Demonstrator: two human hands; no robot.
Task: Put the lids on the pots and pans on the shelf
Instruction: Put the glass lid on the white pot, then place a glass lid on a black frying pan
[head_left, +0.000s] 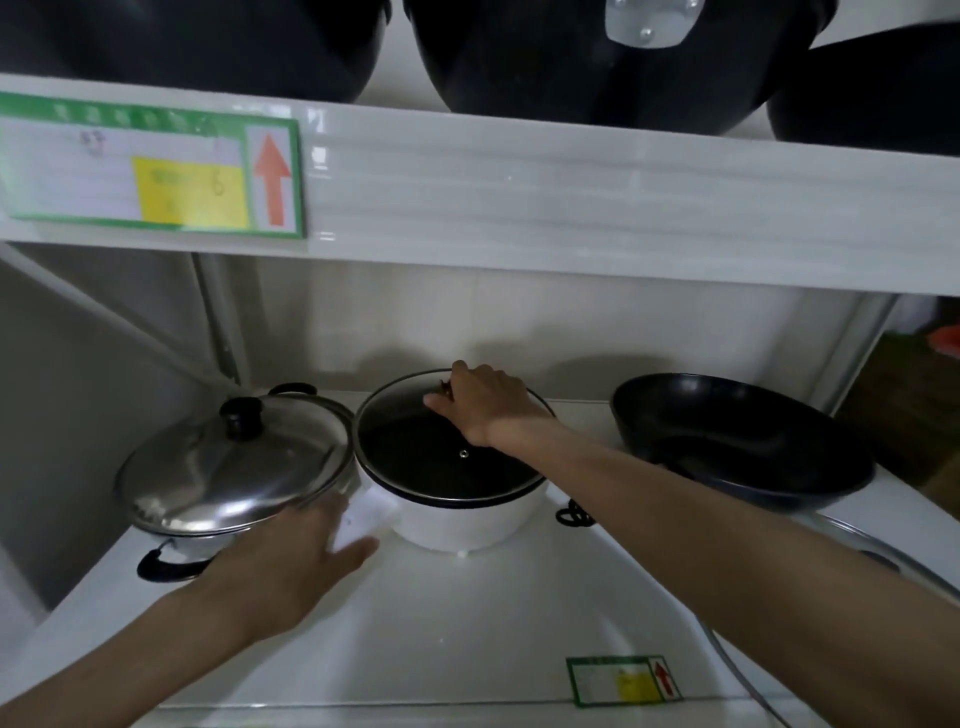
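R hand (480, 410) fingers are curled round the knob of the glass lid (447, 447), gripping it; knob itself mostly hidden under the hand. Lid sits on the white pot (457, 525) but looks slightly tilted, far edge up, so prob. not fully seated yet. L hand (306, 551) lies open, fingers spread flat on the shelf (467, 623) just beside the pot's near-left side, touching a small white tag; motion-blurred, so can't tell if it's steadying the pot or only resting.

Progress, as I judge it: steel lid (234, 467) w/ black knob is already on the steel pot (171, 558) at left, sits a bit askew. Glass lid nearly done. Black frying pan (737, 447) at right is bare, no lid. A glass lid rim (883, 561) shows at the right edge near the R forearm, likely meant for that pan.

Room: steel lid's rim touches or nearly touches the glass lid's left edge, tight there. Upper shelf (519, 208) w/ dark woks hangs low overhead, limited lift height. Front of the shelf is open, w/ a price label (623, 680) at the front lip. Pan stands near the shelf's right edge.
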